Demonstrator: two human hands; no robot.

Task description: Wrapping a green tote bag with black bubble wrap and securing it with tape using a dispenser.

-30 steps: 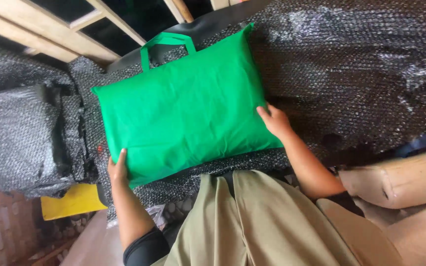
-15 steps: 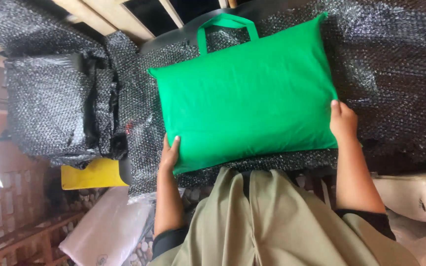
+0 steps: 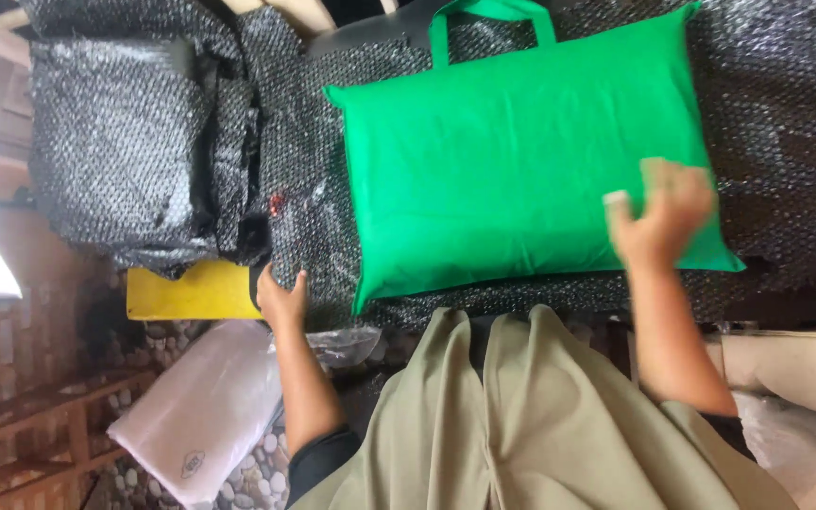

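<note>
A flat green fabric bag [image 3: 521, 170] with a loop handle at its far edge lies on a sheet of black bubble wrap [image 3: 776, 123]. My right hand [image 3: 661, 212] hovers blurred over the bag's near right corner, fingers spread, holding nothing. My left hand [image 3: 280, 297] is off the bag, at the near left edge of the bubble wrap, fingers curled on or against that edge; whether it grips the wrap is unclear.
A bundle wrapped in black bubble wrap [image 3: 120, 142] sits to the left. A yellow board [image 3: 191, 291] and a white plastic package [image 3: 195, 411] lie below it over pebbles. Brown cardboard [image 3: 795, 364] is at the right. My khaki-clad lap [image 3: 521, 425] fills the foreground.
Both hands let go of the green bag's near corners. My left hand moved left to the bubble wrap's edge; my right hand lifted over the bag. The view shifted left.
</note>
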